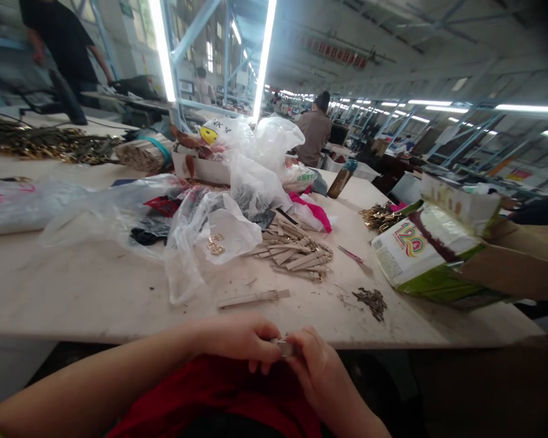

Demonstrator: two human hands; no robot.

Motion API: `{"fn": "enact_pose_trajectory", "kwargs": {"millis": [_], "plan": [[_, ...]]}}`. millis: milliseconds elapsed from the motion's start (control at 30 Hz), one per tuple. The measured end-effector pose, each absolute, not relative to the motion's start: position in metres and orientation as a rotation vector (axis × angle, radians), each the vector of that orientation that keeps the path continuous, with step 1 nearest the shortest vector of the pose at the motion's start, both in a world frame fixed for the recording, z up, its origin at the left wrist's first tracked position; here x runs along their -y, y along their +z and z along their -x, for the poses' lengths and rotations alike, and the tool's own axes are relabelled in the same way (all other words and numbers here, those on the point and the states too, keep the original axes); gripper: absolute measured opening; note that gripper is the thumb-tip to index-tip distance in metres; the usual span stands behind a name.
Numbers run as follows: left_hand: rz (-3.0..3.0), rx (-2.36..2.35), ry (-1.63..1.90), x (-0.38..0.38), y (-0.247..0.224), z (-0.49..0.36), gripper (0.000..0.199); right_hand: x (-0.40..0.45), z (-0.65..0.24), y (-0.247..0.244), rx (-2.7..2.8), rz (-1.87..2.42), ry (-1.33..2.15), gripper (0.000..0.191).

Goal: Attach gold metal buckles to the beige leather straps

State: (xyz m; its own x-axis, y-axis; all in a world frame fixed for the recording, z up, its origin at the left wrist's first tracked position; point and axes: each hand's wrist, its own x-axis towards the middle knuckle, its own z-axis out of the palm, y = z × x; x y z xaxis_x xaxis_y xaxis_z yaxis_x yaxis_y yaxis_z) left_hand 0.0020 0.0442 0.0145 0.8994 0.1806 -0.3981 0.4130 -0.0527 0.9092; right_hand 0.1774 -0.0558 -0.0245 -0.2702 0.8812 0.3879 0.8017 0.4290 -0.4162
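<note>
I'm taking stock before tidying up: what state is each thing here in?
Small beige strap piece, pinched in left hand and right hand
Heaped beige straps, loose
Teal-banded beige bundle, tied
Green-and-white cardboard box, flaps open
Blue-capped brown bottle, closed, standing
Gold metal rings, loose
White tube lights, lit
Slim pink tool, too blurred to tell

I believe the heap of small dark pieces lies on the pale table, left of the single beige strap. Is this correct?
Not quite: the heap of small dark pieces lies on the pale table, but right of the single beige strap, as the head view shows.
</note>
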Motion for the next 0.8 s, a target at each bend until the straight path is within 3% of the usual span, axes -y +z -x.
{"fn": "enact_pose_trajectory", "kwargs": {"millis": [200,367,533,800], "plan": [[-1.964,-0.664,-0.195,-0.045,0.029,0.001,0.013,0.053,-0.183,-0.018,2.12,1.489,0.217,0.003],[-2.16,-0.653,-0.212,-0.041,0.035,0.002,0.018,0.055,-0.181,-0.017,2.174,1.649,0.26,0.018],[-2.215,-0.637,-0.143,-0.034,0.038,0.002,0.015,0.058,-0.184,-0.015,2.194,1.543,0.104,0.018],[-2.326,-0.6,-0.176,-0.027,0.036,-0.007,0.026,0.065,-0.178,-0.004,2.383,1.457,-0.122,0.026]]}}
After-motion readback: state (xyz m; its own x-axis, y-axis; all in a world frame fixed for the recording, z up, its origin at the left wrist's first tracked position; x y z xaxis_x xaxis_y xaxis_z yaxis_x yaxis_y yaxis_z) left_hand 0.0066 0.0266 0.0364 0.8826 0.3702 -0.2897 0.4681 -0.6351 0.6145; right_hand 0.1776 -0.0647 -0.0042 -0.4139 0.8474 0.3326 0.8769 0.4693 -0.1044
